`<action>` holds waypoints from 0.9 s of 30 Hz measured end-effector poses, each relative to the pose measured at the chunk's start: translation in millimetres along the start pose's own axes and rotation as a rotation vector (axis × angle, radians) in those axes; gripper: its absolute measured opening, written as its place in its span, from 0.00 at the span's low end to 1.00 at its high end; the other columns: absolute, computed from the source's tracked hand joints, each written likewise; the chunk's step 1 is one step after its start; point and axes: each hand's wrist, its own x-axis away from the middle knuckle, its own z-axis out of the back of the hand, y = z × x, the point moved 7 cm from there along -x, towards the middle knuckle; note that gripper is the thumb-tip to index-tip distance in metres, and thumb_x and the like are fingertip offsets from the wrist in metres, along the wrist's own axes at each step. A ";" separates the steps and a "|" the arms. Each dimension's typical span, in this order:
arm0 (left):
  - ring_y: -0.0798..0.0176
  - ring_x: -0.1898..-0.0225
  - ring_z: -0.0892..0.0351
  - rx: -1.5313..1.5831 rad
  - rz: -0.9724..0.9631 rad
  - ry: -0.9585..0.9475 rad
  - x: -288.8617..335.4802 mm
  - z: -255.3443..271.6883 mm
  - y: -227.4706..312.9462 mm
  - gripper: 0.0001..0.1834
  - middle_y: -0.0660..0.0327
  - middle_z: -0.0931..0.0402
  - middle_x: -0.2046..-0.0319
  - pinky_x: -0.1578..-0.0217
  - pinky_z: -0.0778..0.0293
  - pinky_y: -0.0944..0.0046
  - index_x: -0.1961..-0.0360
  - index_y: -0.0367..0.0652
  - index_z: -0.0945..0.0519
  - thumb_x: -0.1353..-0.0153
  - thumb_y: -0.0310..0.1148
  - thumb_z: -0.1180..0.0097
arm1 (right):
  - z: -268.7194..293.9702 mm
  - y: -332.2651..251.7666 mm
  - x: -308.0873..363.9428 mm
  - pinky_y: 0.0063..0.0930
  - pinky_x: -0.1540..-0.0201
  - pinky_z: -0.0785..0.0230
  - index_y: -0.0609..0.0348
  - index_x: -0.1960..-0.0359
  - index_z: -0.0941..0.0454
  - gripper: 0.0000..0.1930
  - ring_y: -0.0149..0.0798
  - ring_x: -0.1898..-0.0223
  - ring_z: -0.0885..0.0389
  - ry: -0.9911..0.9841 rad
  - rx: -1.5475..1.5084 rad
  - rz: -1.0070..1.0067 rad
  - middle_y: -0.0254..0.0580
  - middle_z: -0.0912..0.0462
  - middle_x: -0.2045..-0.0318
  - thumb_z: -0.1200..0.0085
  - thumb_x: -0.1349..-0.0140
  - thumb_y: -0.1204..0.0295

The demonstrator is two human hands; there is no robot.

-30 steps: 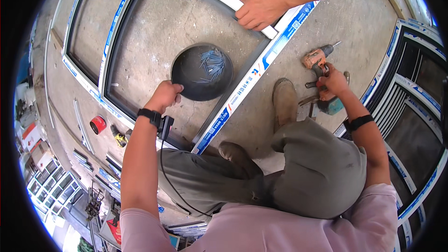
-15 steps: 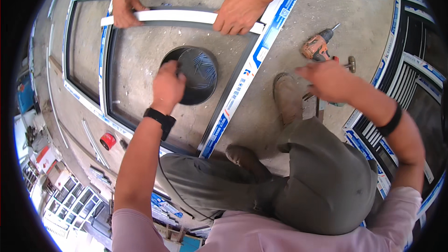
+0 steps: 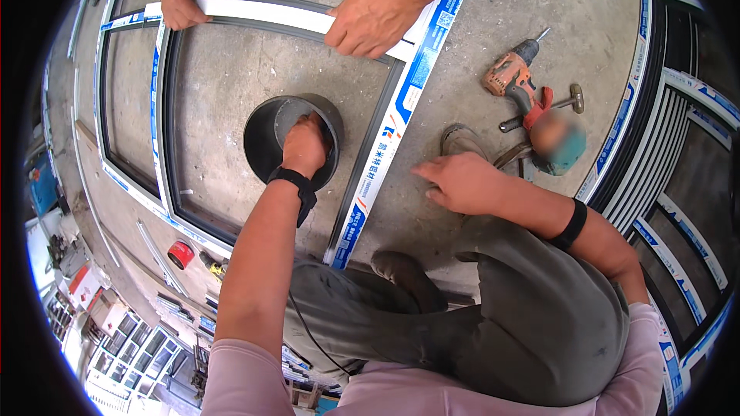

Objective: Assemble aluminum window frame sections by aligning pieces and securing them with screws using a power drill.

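My left hand (image 3: 306,146) reaches down into a dark round bucket (image 3: 260,139) standing on the floor inside a window frame. Its fingertips are hidden in there, and the long thin fasteners inside are now covered from view. My right hand (image 3: 462,182) hovers over my shoe, close to the frame's blue-and-white filmed side bar (image 3: 378,160). Its index finger is stretched out and nothing shows in it. Across the frame, another person's two hands (image 3: 374,17) hold a white crossbar (image 3: 262,12) at both ends.
To the right on the concrete lie an orange cordless drill (image 3: 509,73), a hammer (image 3: 576,98) and a blurred teal thing (image 3: 566,150). Slatted frames (image 3: 644,154) line the right side. A red can (image 3: 180,255) sits left, beyond the frame.
My left hand has gone from the bucket's rim down into it. My right hand has swung left, away from the drill, toward the side bar.
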 end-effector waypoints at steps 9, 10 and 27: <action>0.43 0.58 0.20 -0.060 0.037 -0.111 1.7 4.9 9.7 0.11 0.43 0.20 0.64 0.55 0.24 0.51 0.63 0.37 0.20 0.47 0.28 0.47 | -5.0 6.1 2.8 0.44 0.52 0.29 0.55 0.43 0.32 0.24 0.53 0.54 0.22 0.054 -0.034 -0.014 0.50 0.21 0.53 0.46 0.42 0.66; 0.43 0.58 0.20 -0.067 0.042 -0.116 3.0 6.7 10.5 0.11 0.43 0.20 0.64 0.55 0.24 0.51 0.63 0.37 0.20 0.47 0.28 0.47 | -2.7 4.2 3.2 0.44 0.52 0.29 0.55 0.43 0.32 0.24 0.53 0.54 0.22 0.053 -0.041 -0.007 0.50 0.21 0.53 0.46 0.42 0.66; 0.52 0.70 0.19 0.532 0.101 -0.034 44.8 -0.5 -62.4 0.09 0.49 0.19 0.72 0.67 0.24 0.56 0.64 0.36 0.24 0.46 0.28 0.45 | -1.1 -1.9 -5.6 0.46 0.57 0.27 0.57 0.44 0.31 0.23 0.54 0.60 0.20 0.146 0.020 0.050 0.53 0.20 0.58 0.47 0.42 0.65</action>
